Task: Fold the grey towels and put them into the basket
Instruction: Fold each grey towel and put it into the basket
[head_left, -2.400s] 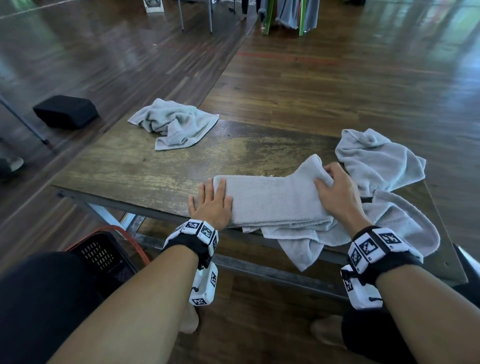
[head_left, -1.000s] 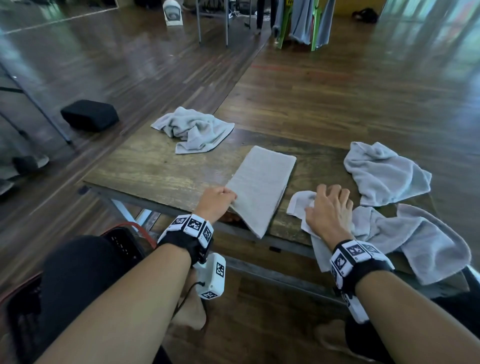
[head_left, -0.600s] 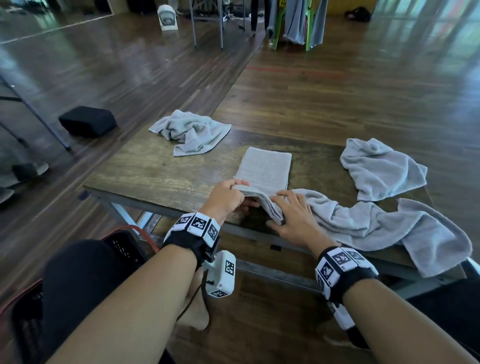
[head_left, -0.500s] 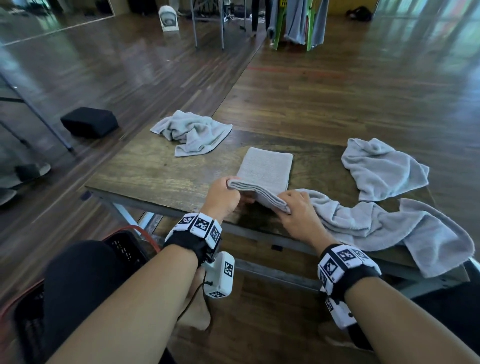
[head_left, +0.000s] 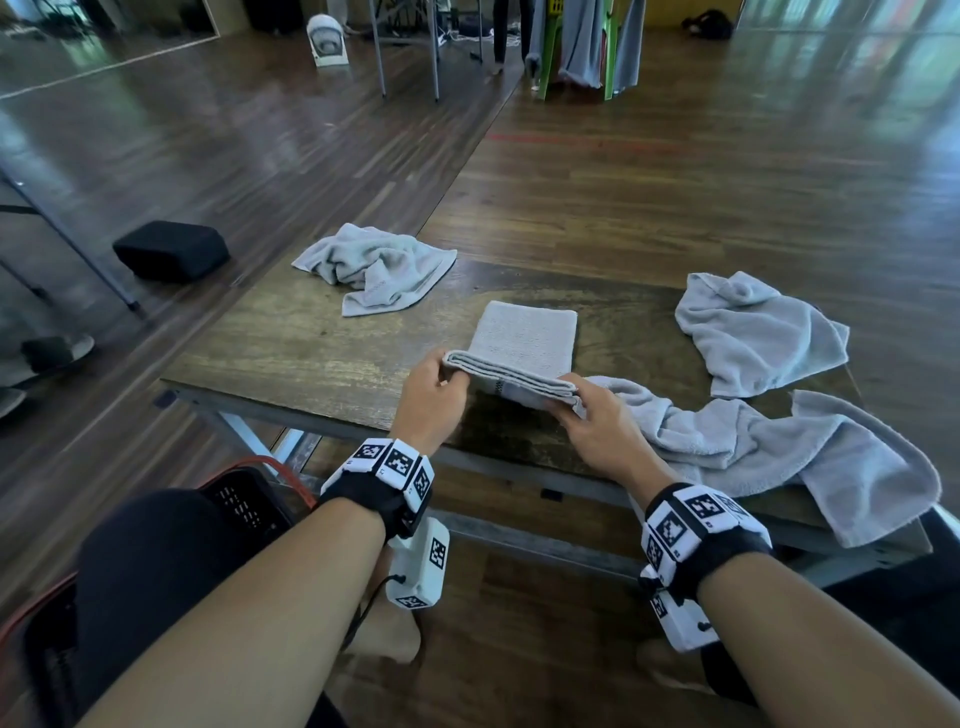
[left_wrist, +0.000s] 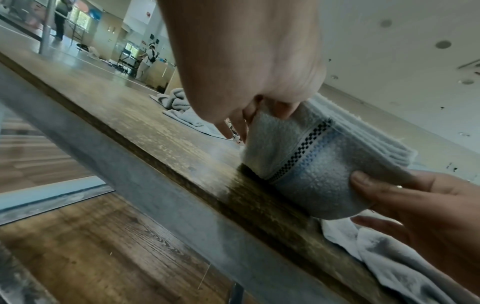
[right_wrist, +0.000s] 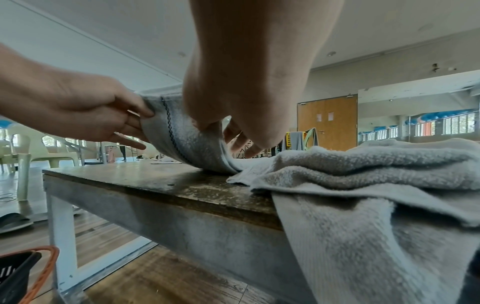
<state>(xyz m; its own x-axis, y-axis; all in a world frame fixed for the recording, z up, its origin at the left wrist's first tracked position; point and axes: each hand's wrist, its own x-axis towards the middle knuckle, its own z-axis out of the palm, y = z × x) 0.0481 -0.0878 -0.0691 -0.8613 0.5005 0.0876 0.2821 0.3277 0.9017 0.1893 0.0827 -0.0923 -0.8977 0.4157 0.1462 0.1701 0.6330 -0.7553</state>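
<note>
A folded grey towel (head_left: 524, 340) lies in the middle of the wooden table (head_left: 311, 348), its near end lifted off the top. My left hand (head_left: 434, 395) pinches the near left corner of that towel (left_wrist: 306, 164). My right hand (head_left: 592, 415) pinches its near right corner (right_wrist: 187, 142). Both hold the end doubled back over the flat part. A black basket (head_left: 244, 506) with an orange handle stands on the floor under the table's near left side, partly hidden by my knee.
Three more grey towels lie loose: one crumpled (head_left: 374, 265) at the far left, one (head_left: 753, 332) at the far right, one (head_left: 789, 452) draped over the near right edge. A black box (head_left: 171, 249) sits on the floor to the left.
My right hand left the loose towel and joined the left at the folded towel's near end. Both hands have lifted that end and carried it forward over the rest.
</note>
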